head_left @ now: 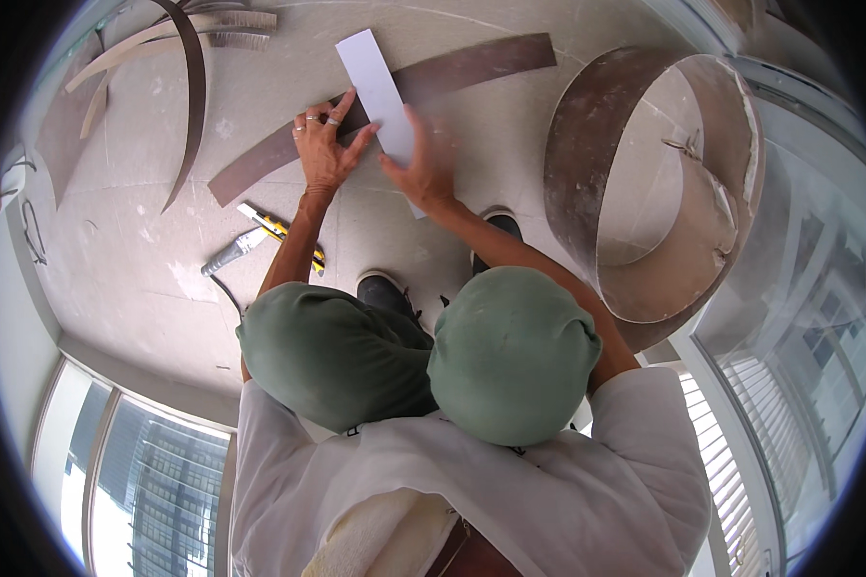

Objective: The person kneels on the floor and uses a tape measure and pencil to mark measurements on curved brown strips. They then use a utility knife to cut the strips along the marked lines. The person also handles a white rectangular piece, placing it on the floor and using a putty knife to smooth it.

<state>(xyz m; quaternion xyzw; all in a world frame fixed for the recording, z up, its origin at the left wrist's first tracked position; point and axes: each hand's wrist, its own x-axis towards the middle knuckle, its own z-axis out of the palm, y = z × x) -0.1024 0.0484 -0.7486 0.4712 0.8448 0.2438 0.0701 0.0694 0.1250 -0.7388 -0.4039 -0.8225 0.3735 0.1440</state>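
A long brown strip (471, 67) lies slantwise on the floor before me. Across it rests a flat white strip (368, 72), its lower end reaching toward my shoes. My left hand (327, 144) presses on the brown strip with fingers apart; its index finger and thumb touch the white strip's left edge. Along the opposite edge, my right hand (425, 165) grips the white strip, thumb over its face; its fingers are partly smeared by motion. Near my left forearm lie a yellow and black utility knife (277, 228) and a grey handheld tool (236, 252) with a black cord.
A large coil of brown sheet (587, 144) stands at the right beside glass panels (799, 317). Curved strips (191, 96) lie at the upper left, some with frayed ends. My shoes (387, 291) are on the dusty floor close to the white strip. Windows (154, 471) are at lower left.
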